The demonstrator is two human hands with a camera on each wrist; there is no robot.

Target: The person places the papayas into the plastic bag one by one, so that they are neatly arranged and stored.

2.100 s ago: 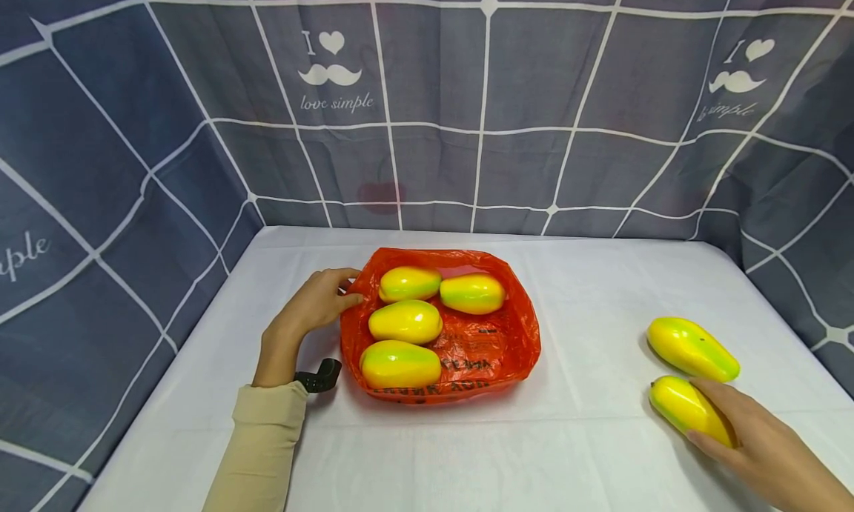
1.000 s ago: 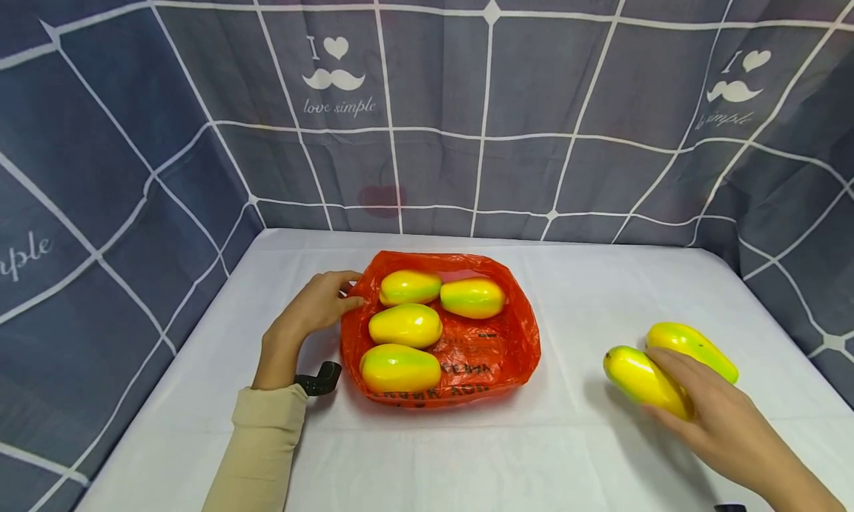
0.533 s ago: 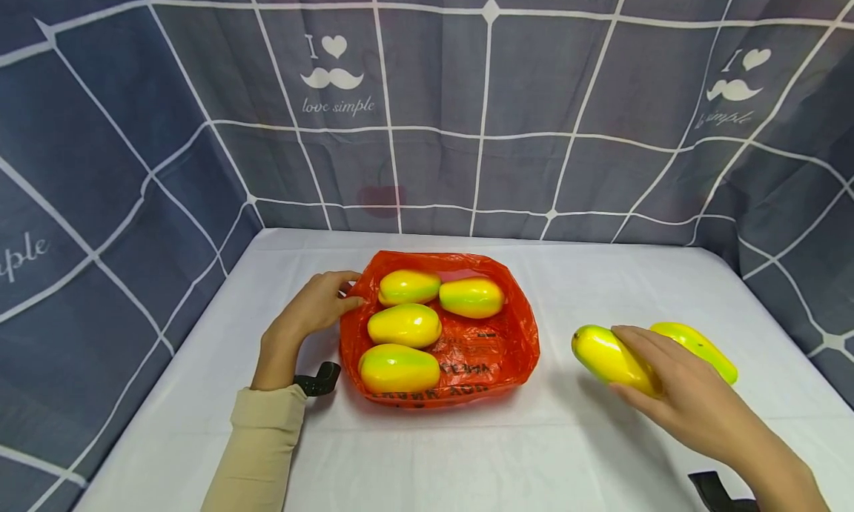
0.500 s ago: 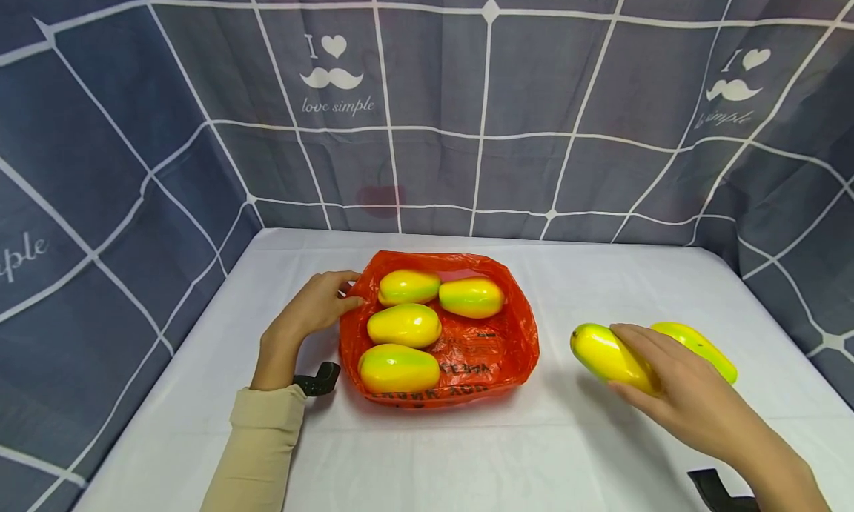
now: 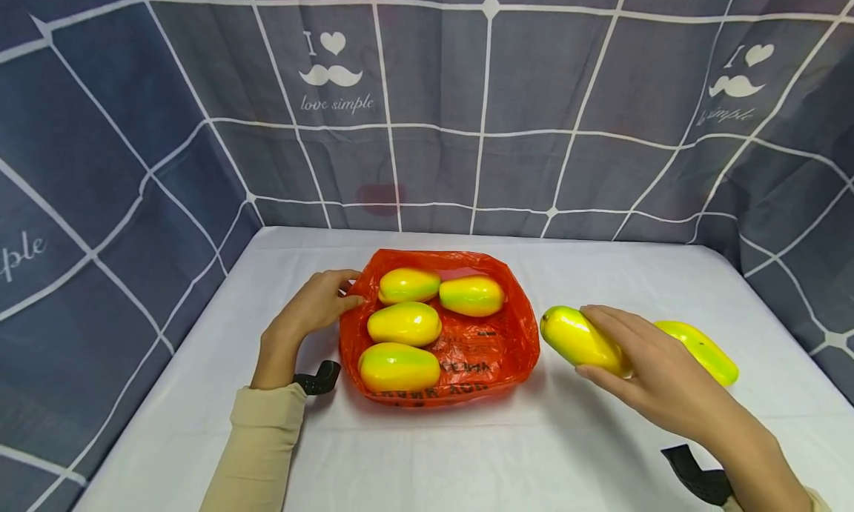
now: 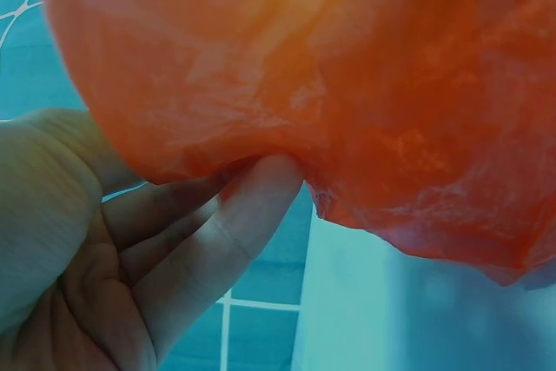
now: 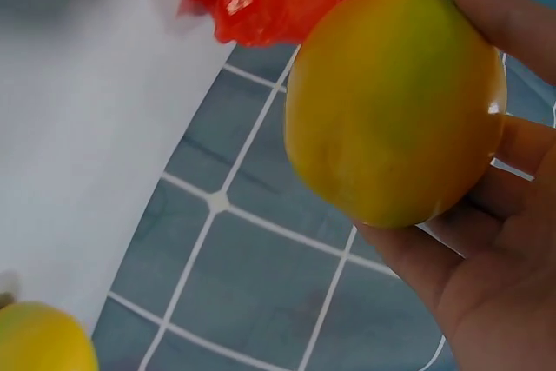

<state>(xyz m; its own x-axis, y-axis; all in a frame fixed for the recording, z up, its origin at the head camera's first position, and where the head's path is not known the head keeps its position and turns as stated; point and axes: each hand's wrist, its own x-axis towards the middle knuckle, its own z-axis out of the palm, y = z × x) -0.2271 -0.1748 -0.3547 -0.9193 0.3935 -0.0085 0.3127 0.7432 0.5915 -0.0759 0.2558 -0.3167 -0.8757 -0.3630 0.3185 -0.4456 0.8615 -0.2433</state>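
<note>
A red plastic bag [image 5: 467, 341] stands with its mouth rolled wide, and several glossy yellow-green papayas [image 5: 403, 324] lie inside, mostly along its left half. At the bag's left rim, my left hand [image 5: 320, 301] pinches the plastic between thumb and fingers; the left wrist view shows the thin red film [image 6: 347, 110] over the fingertips. My right hand [image 5: 650, 367] grips another papaya [image 5: 579, 339] from above, just off the bag's right rim and raised over its shadow. In the right wrist view that papaya [image 7: 395, 106] sits between thumb and fingers, the bag's edge behind it.
One more papaya [image 5: 700, 351] lies on the white tablecloth [image 5: 467, 460] at the right, partly behind the right hand. A dark grey checked curtain [image 5: 434, 90] with white lines closes off the back and both sides. Black wrist mounts [image 5: 319, 378] are strapped to both wrists.
My right hand has lifted the papaya off the cloth at the right and carried it leftward and farther back, up to the bag. The left hand has stayed at the rim.
</note>
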